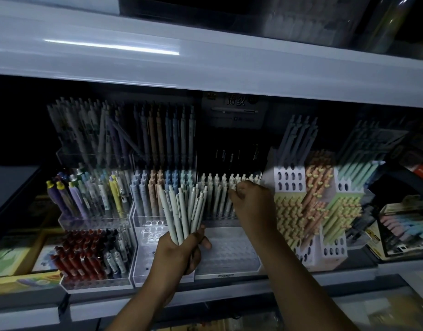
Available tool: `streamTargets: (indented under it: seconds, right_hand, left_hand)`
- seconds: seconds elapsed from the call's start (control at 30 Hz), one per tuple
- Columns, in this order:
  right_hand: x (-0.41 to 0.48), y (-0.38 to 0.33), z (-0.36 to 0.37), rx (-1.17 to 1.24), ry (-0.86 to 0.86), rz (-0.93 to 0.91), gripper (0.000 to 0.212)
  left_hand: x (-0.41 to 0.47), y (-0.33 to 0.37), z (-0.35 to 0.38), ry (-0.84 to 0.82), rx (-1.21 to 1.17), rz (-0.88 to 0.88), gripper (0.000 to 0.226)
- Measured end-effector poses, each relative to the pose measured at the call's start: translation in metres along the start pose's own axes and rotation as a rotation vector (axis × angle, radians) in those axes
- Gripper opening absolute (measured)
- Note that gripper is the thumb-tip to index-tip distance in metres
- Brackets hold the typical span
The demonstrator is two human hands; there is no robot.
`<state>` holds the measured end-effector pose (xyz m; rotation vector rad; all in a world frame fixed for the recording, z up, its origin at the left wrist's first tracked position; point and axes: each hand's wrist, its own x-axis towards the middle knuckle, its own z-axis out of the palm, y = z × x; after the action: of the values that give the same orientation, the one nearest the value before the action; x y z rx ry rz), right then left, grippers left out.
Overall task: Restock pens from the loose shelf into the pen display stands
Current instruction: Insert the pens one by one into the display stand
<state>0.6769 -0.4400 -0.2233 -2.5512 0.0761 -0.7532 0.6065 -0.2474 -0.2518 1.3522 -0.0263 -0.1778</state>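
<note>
Left hand (pixel 179 249) grips a bundle of slim matte click pens (pixel 182 211) by their lower ends, with the fingers wrapped round them. The pens are pale sage, grey and cream with thin clips, and they fan upward. Right hand (pixel 251 201) reaches above and beyond it, thumb and forefinger curled on the top of one pale pen (pixel 233 187) standing in a row of cream pens (pixel 215 189). In the dim light the pinch looks closed on it. That row fills the rear step of a clear acrylic tiered display stand (pixel 227 254), whose lower front steps show bare round holes. Just left, a second clear stand (pixel 146 232) carries blue, peach and teal pens. Further left stand red-capped pens (pixel 79 256). Right of the hands, a white cardboard stand with oval holes (pixel 289 180) bears peach and yellow pens. A white shelf edge (pixel 229 68) runs overhead.
</note>
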Motion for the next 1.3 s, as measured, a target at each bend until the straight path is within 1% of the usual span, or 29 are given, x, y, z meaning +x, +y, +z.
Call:
streamTargets:
  seconds: [0.07,0.1,0.13,0.2,0.27,0.37,0.47,0.57,0.67,0.77,0.83,0.9,0.97,1.07,1.13,1.2,1.23,1.3]
  right_hand:
    - [-0.007,0.001,-0.003,0.066,0.039,0.029,0.022]
    - [-0.012,0.000,-0.006,0.121,0.046,0.057,0.012]
    - [-0.017,-0.003,-0.008,0.213,0.023,0.096,0.008]
    - [-0.028,-0.014,-0.013,0.464,-0.122,0.185,0.005]
    - [-0.036,-0.024,-0.018,0.677,-0.284,0.220,0.007]
    - [-0.044,-0.030,-0.019,0.872,-0.427,0.219,0.013]
    - [-0.046,-0.032,-0.015,0.861,-0.451,0.205,0.015]
    - [-0.048,-0.031,-0.010,0.838,-0.434,0.199,0.018]
    - [-0.045,-0.029,-0.010,0.909,-0.450,0.248,0.020]
    - [-0.041,-0.025,-0.013,1.007,-0.460,0.310,0.015]
    - [-0.040,-0.024,-0.014,1.031,-0.468,0.326,0.015]
    - [-0.041,-0.026,-0.011,1.026,-0.452,0.341,0.012]
    - [-0.044,-0.027,-0.005,1.008,-0.415,0.360,0.015]
    - [-0.045,-0.024,-0.003,0.987,-0.318,0.375,0.016]
    - [-0.041,-0.018,-0.008,0.992,-0.197,0.389,0.014]
    - [-0.036,-0.007,-0.012,0.954,-0.037,0.372,0.016]
    - [-0.033,0.001,-0.013,0.886,0.037,0.337,0.019]
    - [-0.029,0.016,-0.010,0.689,0.131,0.232,0.023]
  left_hand:
    - [0.001,0.001,0.001,0.002,-0.004,0.005,0.039]
    - [0.001,0.001,0.001,0.002,-0.004,0.008,0.039]
    - [0.002,0.000,0.000,0.000,-0.002,0.010,0.039]
    - [0.003,0.000,0.000,-0.004,0.007,0.012,0.038]
    - [0.004,0.000,0.001,-0.003,0.009,0.018,0.037]
    - [0.004,0.000,0.006,0.011,0.005,0.035,0.032]
    - [0.005,0.000,0.008,0.001,0.006,0.060,0.031]
    - [0.007,-0.002,0.009,-0.004,-0.003,0.068,0.033]
    - [0.008,-0.001,0.009,-0.009,-0.019,0.069,0.031]
    - [0.011,-0.003,0.006,0.017,-0.019,0.061,0.034]
    - [0.012,-0.002,0.006,0.033,-0.019,0.063,0.035]
    - [0.012,-0.002,0.008,0.044,-0.014,0.068,0.037]
    - [0.012,-0.003,0.009,0.054,-0.005,0.067,0.039]
    - [0.013,-0.003,0.009,0.040,-0.001,0.058,0.033]
    - [0.013,-0.004,0.007,0.030,0.004,0.051,0.031]
    - [0.013,-0.006,0.005,0.028,0.005,0.044,0.030]
    - [0.013,-0.007,0.004,0.027,-0.001,0.040,0.030]
    - [0.014,-0.007,0.002,0.013,-0.011,0.040,0.029]
